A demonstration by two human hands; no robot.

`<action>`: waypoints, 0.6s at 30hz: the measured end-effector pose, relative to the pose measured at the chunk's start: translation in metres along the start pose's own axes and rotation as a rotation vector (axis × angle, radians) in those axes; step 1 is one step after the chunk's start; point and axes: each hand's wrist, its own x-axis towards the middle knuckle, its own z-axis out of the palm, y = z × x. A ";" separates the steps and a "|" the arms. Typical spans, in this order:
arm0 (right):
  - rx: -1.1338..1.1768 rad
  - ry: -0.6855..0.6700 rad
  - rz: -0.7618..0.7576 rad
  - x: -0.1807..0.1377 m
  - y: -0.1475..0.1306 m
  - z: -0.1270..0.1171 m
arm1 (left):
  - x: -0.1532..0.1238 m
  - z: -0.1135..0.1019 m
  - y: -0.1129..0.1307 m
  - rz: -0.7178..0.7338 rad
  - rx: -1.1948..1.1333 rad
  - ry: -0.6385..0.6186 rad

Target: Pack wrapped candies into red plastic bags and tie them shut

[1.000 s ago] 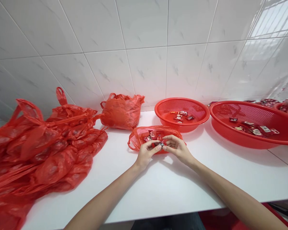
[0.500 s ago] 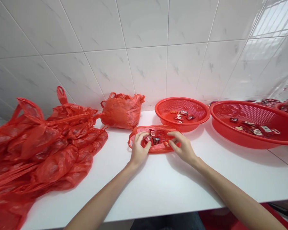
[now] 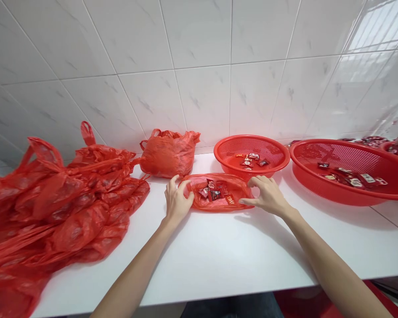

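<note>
On the counter, a heap of bags at my left, large basket at right, small basket just beyond the open bag, which lies before me between my left hand and right hand, both loose, thumb and fingers parted, several sweets inside it.
</note>
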 end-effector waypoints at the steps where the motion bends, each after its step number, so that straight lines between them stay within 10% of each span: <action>1: -0.021 -0.037 -0.005 0.000 0.000 -0.001 | 0.000 0.000 -0.001 -0.005 0.009 -0.003; 18: 0.231 0.087 -0.060 0.002 0.001 0.004 | 0.002 0.002 -0.011 -0.043 -0.007 -0.189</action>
